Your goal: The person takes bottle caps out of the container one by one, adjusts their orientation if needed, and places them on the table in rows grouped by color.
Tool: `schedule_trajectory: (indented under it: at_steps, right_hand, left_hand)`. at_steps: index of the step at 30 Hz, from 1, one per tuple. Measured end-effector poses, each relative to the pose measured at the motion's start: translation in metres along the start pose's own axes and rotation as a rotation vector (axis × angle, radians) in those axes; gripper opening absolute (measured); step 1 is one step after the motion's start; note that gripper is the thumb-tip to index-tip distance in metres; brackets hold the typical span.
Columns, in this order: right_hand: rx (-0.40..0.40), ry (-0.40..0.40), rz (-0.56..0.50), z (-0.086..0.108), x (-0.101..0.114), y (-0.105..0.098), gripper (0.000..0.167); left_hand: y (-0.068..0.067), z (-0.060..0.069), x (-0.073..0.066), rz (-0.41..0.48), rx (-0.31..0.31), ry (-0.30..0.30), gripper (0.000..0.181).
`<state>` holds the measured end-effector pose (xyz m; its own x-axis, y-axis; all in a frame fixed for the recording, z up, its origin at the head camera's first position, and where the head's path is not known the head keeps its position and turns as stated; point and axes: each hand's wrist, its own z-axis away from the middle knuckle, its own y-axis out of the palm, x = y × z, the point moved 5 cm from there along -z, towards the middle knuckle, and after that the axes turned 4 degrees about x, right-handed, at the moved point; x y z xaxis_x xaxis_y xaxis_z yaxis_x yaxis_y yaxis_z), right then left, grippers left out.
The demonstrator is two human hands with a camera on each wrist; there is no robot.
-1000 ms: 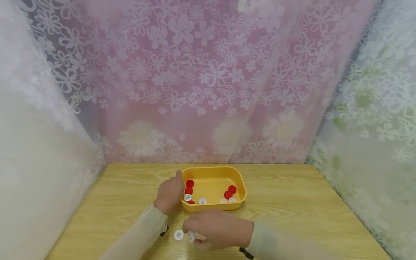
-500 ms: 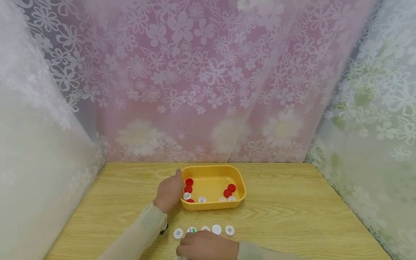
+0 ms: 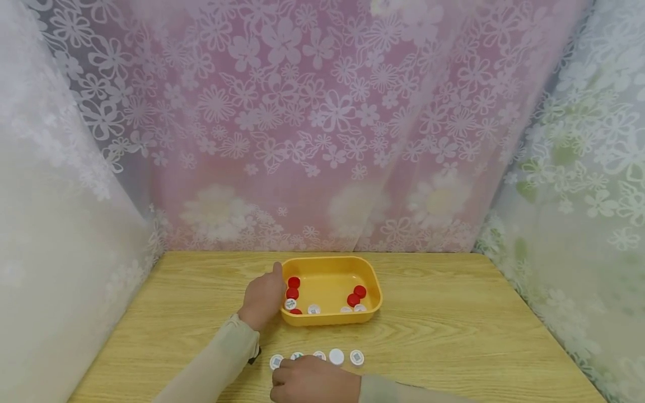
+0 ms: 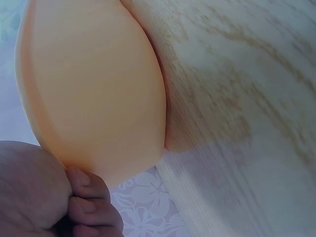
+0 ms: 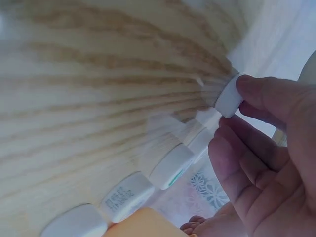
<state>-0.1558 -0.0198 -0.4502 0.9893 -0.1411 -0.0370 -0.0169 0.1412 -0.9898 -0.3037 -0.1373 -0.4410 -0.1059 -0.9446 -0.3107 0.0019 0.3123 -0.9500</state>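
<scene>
In the head view a yellow tray (image 3: pixel 330 321) holds several red caps (image 3: pixel 353 300) and several white caps (image 3: pixel 313 309). My left hand (image 3: pixel 263 298) grips its left rim; in the left wrist view the fingers (image 4: pixel 89 207) curl at the tray's edge (image 4: pixel 98 89). Below the tray lies a row of white caps (image 3: pixel 356 358). My right hand (image 3: pixel 316 380) is just in front of the row's left part. The right wrist view shows that hand (image 5: pixel 266 148) pinching a white cap (image 5: pixel 230 98) between thumb and finger, beside the row (image 5: pixel 127 196).
The wooden table (image 3: pixel 443 336) extends to both sides of the tray. A pink floral curtain (image 3: pixel 322 140) hangs behind it, with pale curtains at the left (image 3: pixel 65 235) and right (image 3: pixel 589 224).
My right hand has moved down toward the near side of the table, uncovering the row of white caps. My left hand has stayed on the tray's rim.
</scene>
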Motion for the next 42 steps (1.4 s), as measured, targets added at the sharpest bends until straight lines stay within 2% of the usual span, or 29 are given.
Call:
schedule_trajectory:
  at_steps: [3, 11, 14, 16, 21, 24, 26, 29, 35, 39, 42]
  right_hand:
    - [-0.006, -0.002, 0.058, -0.002, 0.001, -0.003, 0.021]
    - [0.015, 0.004, 0.12, -0.007, 0.0, 0.0, 0.018]
    - [0.013, 0.009, 0.114, -0.007, -0.001, -0.002, 0.017]
    - [-0.017, 0.025, 0.089, -0.005, -0.003, -0.006, 0.014]
    - [-0.162, 0.138, -0.025, 0.008, -0.026, -0.023, 0.011]
    - [-0.224, 0.245, -0.068, 0.022, -0.052, -0.035, 0.017]
    - [-0.236, 0.325, -0.091, 0.034, -0.073, -0.043, 0.016]
    - [-0.196, 0.443, -0.091, 0.054, -0.106, -0.051, 0.008]
    - [0.003, 0.635, -0.099, 0.092, -0.163, -0.051, 0.02]
    - [0.14, 0.723, -0.131, 0.102, -0.185, -0.042, 0.027]
    - [0.197, 0.725, -0.126, 0.098, -0.189, -0.036, 0.032]
  left_hand:
    - [-0.001, 0.001, 0.0, 0.005, 0.002, -0.001, 0.029]
    - [-0.001, 0.001, -0.001, -0.003, -0.012, 0.001, 0.032]
    - [0.0, 0.0, 0.0, -0.006, -0.012, 0.001, 0.034]
    - [0.001, 0.0, 0.0, 0.0, -0.012, -0.001, 0.036]
    - [0.002, 0.001, 0.002, 0.01, -0.034, 0.007, 0.034]
    - [0.002, 0.0, 0.002, -0.013, -0.051, 0.014, 0.034]
    - [0.002, -0.001, 0.002, -0.024, -0.053, 0.017, 0.033]
    - [0.003, -0.001, 0.001, -0.031, -0.044, 0.015, 0.037]
    - [-0.001, 0.003, -0.002, -0.063, -0.085, 0.033, 0.033]
    - [-0.002, 0.003, -0.003, -0.06, -0.084, 0.029, 0.032]
    - [-0.001, 0.003, -0.002, -0.044, -0.072, 0.026, 0.035]
